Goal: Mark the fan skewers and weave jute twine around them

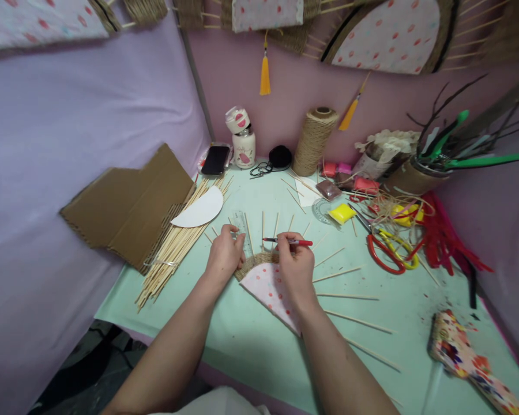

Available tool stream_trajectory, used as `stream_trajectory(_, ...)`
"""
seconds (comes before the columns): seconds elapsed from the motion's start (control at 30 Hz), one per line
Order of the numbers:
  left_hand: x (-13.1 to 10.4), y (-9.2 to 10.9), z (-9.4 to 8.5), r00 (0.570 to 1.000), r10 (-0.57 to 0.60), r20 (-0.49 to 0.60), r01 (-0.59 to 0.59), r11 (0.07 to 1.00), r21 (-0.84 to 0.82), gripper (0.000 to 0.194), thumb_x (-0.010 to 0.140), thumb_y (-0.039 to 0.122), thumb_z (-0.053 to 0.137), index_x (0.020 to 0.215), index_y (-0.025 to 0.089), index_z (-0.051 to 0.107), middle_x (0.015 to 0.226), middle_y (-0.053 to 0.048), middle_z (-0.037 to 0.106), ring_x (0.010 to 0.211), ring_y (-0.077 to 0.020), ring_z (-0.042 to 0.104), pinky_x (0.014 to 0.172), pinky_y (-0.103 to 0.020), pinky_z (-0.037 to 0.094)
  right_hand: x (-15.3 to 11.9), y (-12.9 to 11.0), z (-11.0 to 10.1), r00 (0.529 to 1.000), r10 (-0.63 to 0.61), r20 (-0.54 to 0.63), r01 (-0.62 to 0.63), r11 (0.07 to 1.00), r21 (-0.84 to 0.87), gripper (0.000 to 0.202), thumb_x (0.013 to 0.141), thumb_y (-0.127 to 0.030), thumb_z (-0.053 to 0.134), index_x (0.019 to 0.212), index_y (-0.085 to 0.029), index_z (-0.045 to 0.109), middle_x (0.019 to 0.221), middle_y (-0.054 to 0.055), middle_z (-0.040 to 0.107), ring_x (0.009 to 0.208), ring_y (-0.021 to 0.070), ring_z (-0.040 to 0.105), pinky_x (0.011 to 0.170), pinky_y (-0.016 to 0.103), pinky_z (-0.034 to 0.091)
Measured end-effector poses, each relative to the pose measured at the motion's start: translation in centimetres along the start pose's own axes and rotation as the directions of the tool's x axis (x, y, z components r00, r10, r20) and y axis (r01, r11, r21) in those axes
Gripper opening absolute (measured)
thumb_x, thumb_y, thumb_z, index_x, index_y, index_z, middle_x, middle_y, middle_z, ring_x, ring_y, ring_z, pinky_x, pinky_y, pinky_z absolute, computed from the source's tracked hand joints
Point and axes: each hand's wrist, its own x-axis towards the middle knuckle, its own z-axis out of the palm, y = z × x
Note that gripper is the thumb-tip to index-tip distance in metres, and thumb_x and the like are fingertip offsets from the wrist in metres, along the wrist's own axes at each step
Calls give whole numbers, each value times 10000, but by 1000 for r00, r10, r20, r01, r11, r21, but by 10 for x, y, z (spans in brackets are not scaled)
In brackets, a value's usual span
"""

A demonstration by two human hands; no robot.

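Observation:
A half-round craft piece lies before me: spotted white fabric (266, 286) with a twine-wrapped border (259, 260) and thin wooden sticks (348, 274) fanning out from its curved edge. My left hand (227, 251) has its fingers closed on a clear ruler (242, 230), which lies along the sticks at the piece's left end. In my right hand (296, 259) is a red pen (300, 242), held over the sticks with its tip pointing left toward the ruler. That hand and forearm hide the right part of the fabric.
At left, cardboard (132, 199) and a bundle of sticks (173, 259) lie under a white paper half-circle (201, 208). A phone (216, 159), bottle (244, 147) and twine spool (315, 141) stand behind. Rightward are scissors (384, 253), a yellow packet (341, 214) and a floral-patterned glue gun (458, 351).

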Motion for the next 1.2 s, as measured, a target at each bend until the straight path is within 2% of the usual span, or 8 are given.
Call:
stream_trajectory(0.43,-1,2,0,1000,14,-5,-14,999,31,300,885,366,437,1111,169,452,466,52,572,332,-129,508,411,-217,386,0,2,2,1000,10,19,-11,1000,19,207,844,-355,498,752,-190,582,624,-28,578,573,120,506,575,232,391)
stream_trajectory(0.77,0,2,2,999,39,-38,-34,991,127,287,880,355,443,1092,165,480,450,48,566,390,-152,539,538,-252,412,0,6,5,996,-12,94,9,999,35,195,820,-354,522,822,-187,625,693,10,659,655,157,609,637,264,449)
stream_trajectory(1.2,2,1,2,998,42,-46,-39,996,78,278,882,365,434,1082,176,469,452,48,570,334,-143,508,464,-237,389,-1,4,5,997,-20,75,19,1000,19,176,829,-333,517,804,-194,623,678,0,654,657,154,603,636,256,440)
